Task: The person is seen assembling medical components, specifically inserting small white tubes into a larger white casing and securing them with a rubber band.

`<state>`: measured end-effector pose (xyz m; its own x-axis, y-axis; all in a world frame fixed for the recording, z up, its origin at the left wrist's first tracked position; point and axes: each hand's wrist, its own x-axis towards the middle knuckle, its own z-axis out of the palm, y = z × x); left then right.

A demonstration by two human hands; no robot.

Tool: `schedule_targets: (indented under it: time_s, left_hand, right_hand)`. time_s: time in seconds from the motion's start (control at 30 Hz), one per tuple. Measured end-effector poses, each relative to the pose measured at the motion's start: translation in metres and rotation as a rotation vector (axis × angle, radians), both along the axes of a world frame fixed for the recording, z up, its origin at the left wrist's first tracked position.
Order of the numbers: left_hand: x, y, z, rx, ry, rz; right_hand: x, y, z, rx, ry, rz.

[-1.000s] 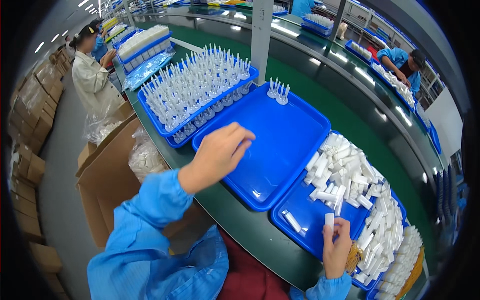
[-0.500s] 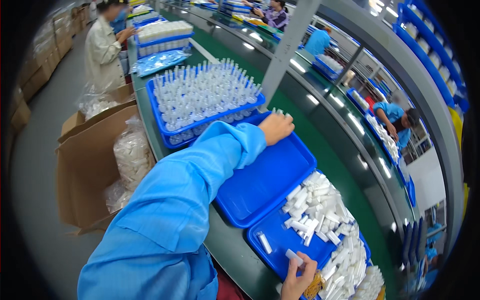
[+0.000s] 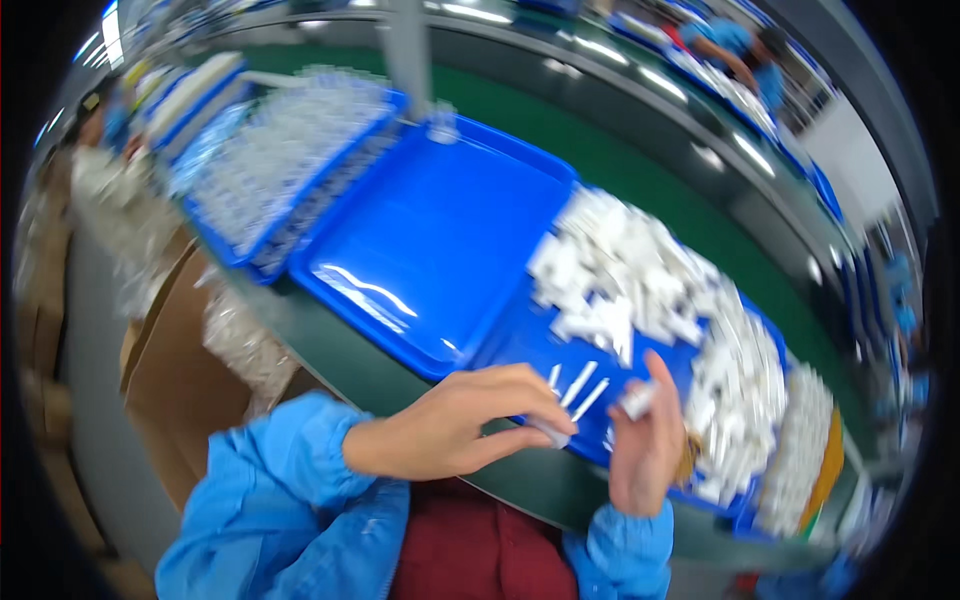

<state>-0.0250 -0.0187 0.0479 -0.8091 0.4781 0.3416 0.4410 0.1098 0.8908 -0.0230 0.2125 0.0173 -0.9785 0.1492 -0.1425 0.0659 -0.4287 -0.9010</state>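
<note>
My left hand (image 3: 465, 420) is at the near edge of the blue tray of parts (image 3: 495, 350), thumb and fingers pinched on a small whitish piece (image 3: 550, 432), too blurred to name closely. Just to its right, my right hand (image 3: 648, 445) is raised with a short white plastic tube (image 3: 637, 402) between thumb and fingers. Thin white pieces (image 3: 578, 384) lie in the tray between the hands. Behind them a heap of white plastic tubes (image 3: 620, 265) covers the tray's far side. In the adjoining blue tray (image 3: 430, 240), a few clear plastic pieces (image 3: 442, 123) stand at the far corner.
Stacked blue trays packed with clear upright pieces (image 3: 290, 150) stand on the left. A cardboard box (image 3: 185, 350) with bagged parts is below the bench edge. A grey post (image 3: 404, 60) rises behind the trays. Across the green conveyor (image 3: 500, 105) a co-worker in blue (image 3: 725, 40) bends over parts.
My left hand has come back from the adjoining tray's far corner, where clear pieces now stand uncovered, to beside my right hand. My right hand still holds a white tube. The view has turned.
</note>
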Motion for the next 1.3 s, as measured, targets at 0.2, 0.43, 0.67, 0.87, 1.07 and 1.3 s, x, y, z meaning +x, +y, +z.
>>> schedule_targets:
  time_s: [0.2,0.43,0.67,0.87,1.07,1.3]
  left_hand:
    - [0.027,0.038,-0.018,0.309,-0.420,0.016]
    - [0.031,0.042,-0.012,0.245,-0.481,0.009]
    - [0.032,0.041,-0.014,0.152,-0.364,-0.004]
    - [0.033,0.040,-0.026,0.087,-0.038,0.157]
    - [0.028,0.007,-0.037,0.040,0.167,0.506]
    - [0.024,-0.004,-0.044,0.008,0.183,0.601]
  right_hand:
    - [0.008,0.011,-0.003,-0.106,-0.020,0.018]
    - [0.017,0.015,-0.001,-0.006,-0.006,-0.006]
    - [0.024,0.031,-0.003,0.205,0.115,0.039]
    - [0.042,0.006,0.004,0.611,0.291,0.214]
    - [0.007,-0.017,-0.009,0.552,0.241,0.169]
    - [-0.020,-0.036,-0.017,1.515,0.662,0.369]
